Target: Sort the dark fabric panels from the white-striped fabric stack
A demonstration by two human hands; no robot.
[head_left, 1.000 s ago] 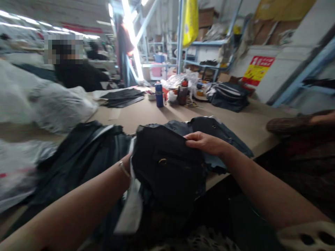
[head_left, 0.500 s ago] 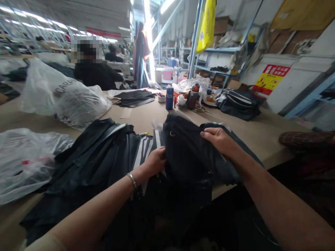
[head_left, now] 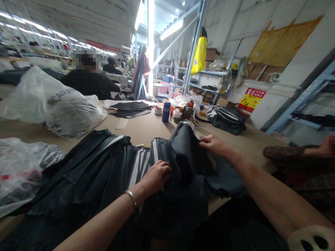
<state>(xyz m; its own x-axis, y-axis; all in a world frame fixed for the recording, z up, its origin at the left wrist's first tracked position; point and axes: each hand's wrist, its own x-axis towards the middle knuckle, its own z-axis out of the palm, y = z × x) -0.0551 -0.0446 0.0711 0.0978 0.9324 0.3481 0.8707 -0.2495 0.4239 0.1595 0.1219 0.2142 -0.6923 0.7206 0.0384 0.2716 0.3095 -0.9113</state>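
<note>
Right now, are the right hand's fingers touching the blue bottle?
No, the right hand's fingers hold dark cloth, and the blue bottle stands apart from them.

The left wrist (head_left: 138,192) wears a narrow silver-coloured bracelet (head_left: 132,196). On the right arm (head_left: 267,188), a cream sleeve (head_left: 312,233) shows dark oval spots (head_left: 321,241).

Held cloth (head_left: 181,139) matt; lettered bag (head_left: 74,113) glossy, crinkled plastic.

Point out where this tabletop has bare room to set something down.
Bare tabletop shows between the blue bottle and the dark cloth pile, and between the striped bundle and the plaid sleeve. It is crowded around the dark bottle and the left hand.
</note>
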